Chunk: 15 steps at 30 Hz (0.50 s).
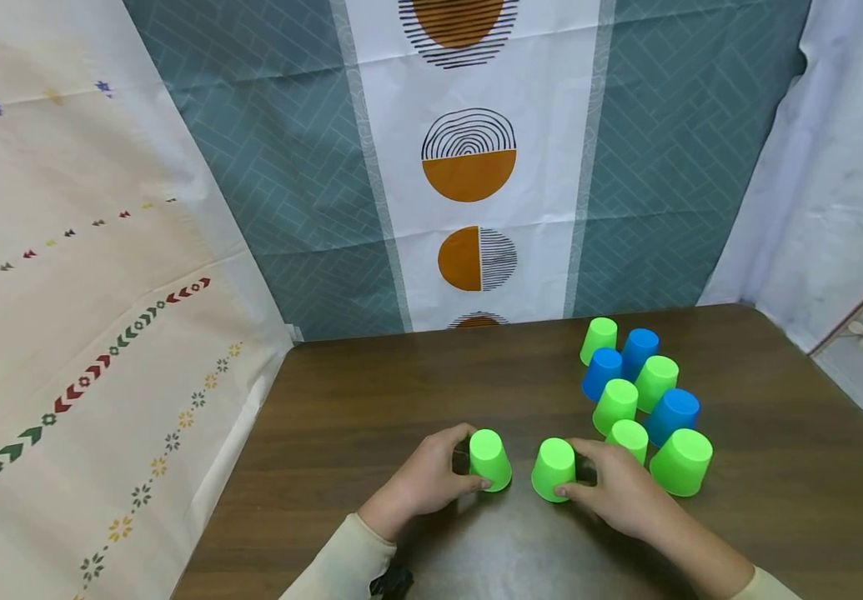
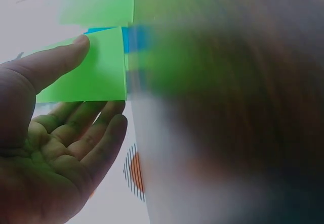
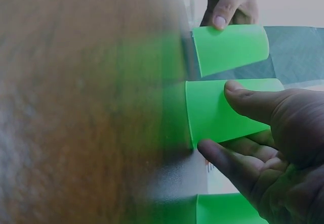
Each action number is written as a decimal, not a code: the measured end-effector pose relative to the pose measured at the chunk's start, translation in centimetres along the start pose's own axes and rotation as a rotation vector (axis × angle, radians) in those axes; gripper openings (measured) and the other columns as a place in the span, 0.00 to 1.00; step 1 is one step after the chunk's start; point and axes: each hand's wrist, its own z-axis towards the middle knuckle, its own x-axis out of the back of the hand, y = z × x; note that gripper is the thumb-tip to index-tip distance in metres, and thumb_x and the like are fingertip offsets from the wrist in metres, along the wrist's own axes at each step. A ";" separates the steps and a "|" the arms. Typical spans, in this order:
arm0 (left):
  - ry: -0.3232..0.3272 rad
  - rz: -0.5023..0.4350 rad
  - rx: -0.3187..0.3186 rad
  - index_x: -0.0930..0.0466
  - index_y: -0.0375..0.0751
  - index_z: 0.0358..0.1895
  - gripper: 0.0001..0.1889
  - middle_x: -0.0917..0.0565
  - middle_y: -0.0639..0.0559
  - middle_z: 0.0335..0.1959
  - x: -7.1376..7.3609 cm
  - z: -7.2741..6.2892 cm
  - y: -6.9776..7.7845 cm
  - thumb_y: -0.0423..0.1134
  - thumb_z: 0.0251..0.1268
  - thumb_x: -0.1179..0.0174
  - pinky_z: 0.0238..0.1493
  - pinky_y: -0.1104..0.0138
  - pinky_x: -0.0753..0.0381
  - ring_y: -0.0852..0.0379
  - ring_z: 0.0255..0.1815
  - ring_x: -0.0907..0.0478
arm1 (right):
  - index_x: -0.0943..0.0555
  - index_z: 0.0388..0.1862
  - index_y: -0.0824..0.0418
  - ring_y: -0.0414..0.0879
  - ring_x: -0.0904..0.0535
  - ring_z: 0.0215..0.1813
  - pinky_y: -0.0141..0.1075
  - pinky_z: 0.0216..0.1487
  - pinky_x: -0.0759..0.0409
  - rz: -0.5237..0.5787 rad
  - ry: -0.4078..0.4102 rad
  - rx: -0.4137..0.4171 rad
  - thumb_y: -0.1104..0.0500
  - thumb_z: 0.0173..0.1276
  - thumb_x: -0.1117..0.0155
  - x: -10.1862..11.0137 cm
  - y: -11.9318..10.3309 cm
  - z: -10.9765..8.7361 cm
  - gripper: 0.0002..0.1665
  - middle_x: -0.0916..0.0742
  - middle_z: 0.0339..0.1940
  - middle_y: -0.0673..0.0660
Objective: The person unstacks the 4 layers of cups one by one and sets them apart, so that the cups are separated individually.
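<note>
Two green plastic cups stand upside down on the table near its middle, side by side with a narrow gap. My left hand (image 1: 434,475) holds the left green cup (image 1: 489,460) from its left side, thumb low on the near wall and fingers behind. In the left wrist view the thumb lies across that cup's wall. Around the right green cup (image 1: 554,471) my right hand (image 1: 614,487) has its thumb in front and fingers at the far side. The right wrist view shows this cup's rim down at the tabletop, between thumb and fingers.
Right of my right hand stands a group of upturned cups, green (image 1: 682,463) and blue (image 1: 673,416), in angled rows. The nearest green cup (image 1: 629,438) is partly behind the right hand. A patterned cloth (image 1: 476,275) hangs behind the brown table (image 1: 371,392); pale cloths hang at both sides.
</note>
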 end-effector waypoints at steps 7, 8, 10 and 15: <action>-0.015 0.035 0.003 0.19 0.50 0.57 0.26 0.17 0.65 0.48 -0.9 1.1 0.7 0.40 0.56 0.19 0.60 0.62 0.19 0.63 0.51 0.21 | 0.18 0.65 0.63 0.52 0.15 0.57 0.55 0.56 0.14 0.003 -0.006 -0.008 0.47 0.59 0.17 0.1 0.1 0.1 0.39 0.11 0.55 0.52; -0.018 0.044 0.001 0.19 0.50 0.58 0.26 0.17 0.65 0.48 -1.0 1.2 0.8 0.40 0.56 0.19 0.60 0.62 0.20 0.64 0.52 0.21 | 0.18 0.65 0.63 0.52 0.15 0.57 0.54 0.56 0.14 0.002 -0.007 -0.007 0.47 0.59 0.17 0.1 0.1 0.1 0.39 0.11 0.55 0.52; -0.027 0.054 -0.001 0.19 0.50 0.58 0.27 0.17 0.64 0.49 -1.2 1.4 0.9 0.41 0.56 0.19 0.60 0.63 0.20 0.63 0.52 0.20 | 0.18 0.65 0.63 0.50 0.15 0.56 0.54 0.56 0.14 0.000 -0.007 -0.006 0.47 0.59 0.16 0.1 0.1 0.1 0.39 0.11 0.55 0.52; -0.054 0.065 0.013 0.19 0.50 0.57 0.26 0.16 0.64 0.48 -1.5 1.7 1.0 0.41 0.55 0.18 0.59 0.64 0.20 0.63 0.52 0.20 | 0.18 0.65 0.62 0.48 0.15 0.54 0.52 0.55 0.13 0.001 -0.009 -0.006 0.47 0.59 0.16 0.1 0.1 0.1 0.38 0.11 0.54 0.50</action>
